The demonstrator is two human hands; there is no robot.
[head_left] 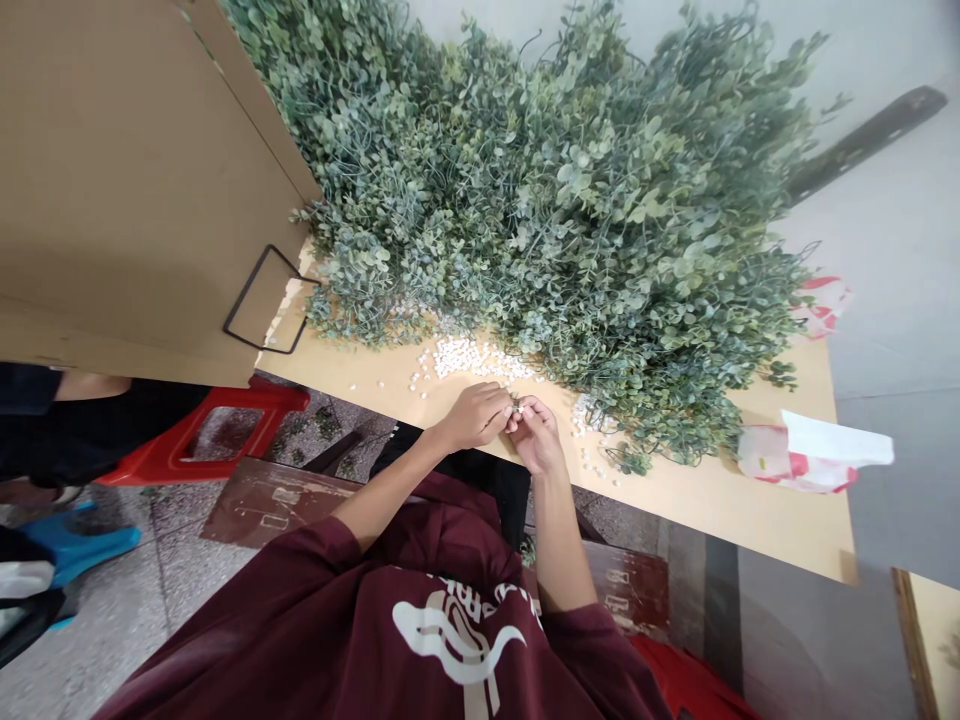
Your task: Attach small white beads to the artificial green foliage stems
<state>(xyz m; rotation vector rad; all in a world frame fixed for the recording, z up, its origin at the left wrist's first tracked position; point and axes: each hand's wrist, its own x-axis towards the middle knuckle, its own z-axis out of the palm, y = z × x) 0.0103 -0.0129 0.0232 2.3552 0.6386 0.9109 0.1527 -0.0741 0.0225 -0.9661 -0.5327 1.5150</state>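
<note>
My left hand (480, 415) and my right hand (538, 437) meet at the front edge of the table, fingertips pinched together. A tiny whitish piece (518, 408) shows between them, held by my right thumb and fingers. The curled fingers of my left hand press against the same spot, and what they grip is hidden. Just beyond my hands lies a scatter of small white bead-like pieces (469, 358). More of these pieces lie to the right of my right hand. Behind them rises a large heap of artificial green leafy sprigs (540, 190).
A big cardboard box (142, 190) stands at the left, near a black wire frame (234, 318). At the right of the wooden table (780, 510) lies a red-and-white plastic packet (802, 460). A red stool (255, 440) is on the floor, with a person beside it.
</note>
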